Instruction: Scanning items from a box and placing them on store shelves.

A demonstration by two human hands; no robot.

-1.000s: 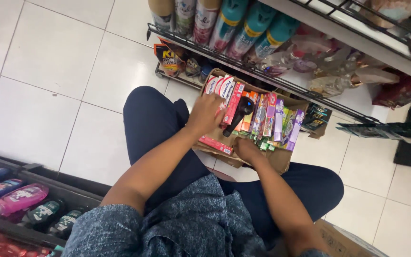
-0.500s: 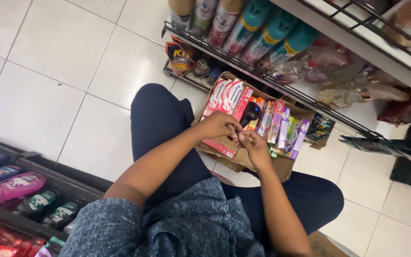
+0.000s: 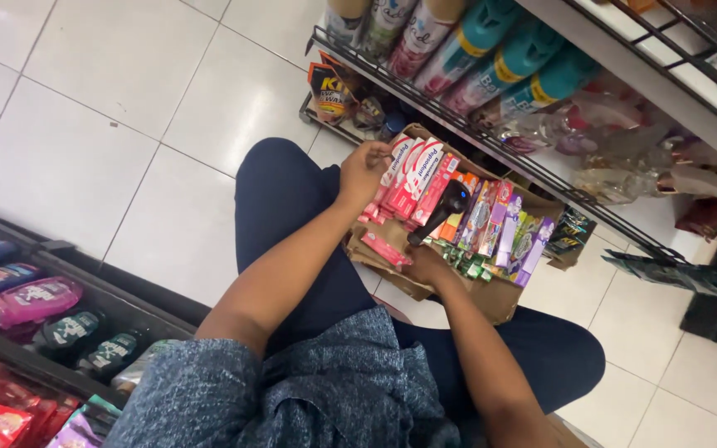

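So half a second ago both hands were bunched together over the middle of the cardboard box [image 3: 425,286], nearly touching. Now they've split up. The left hand [image 3: 364,170] has slid out to the far left end of the row and sits on the red-and-white toothpaste boxes [image 3: 412,174]. The right hand [image 3: 429,265] has dropped back to the near edge, and the black handheld scanner [image 3: 444,209] is poking up over the packs again, like it was a second ago. The view has also shifted a bit, with the shelf bottles [image 3: 491,58] now closer to the top edge.
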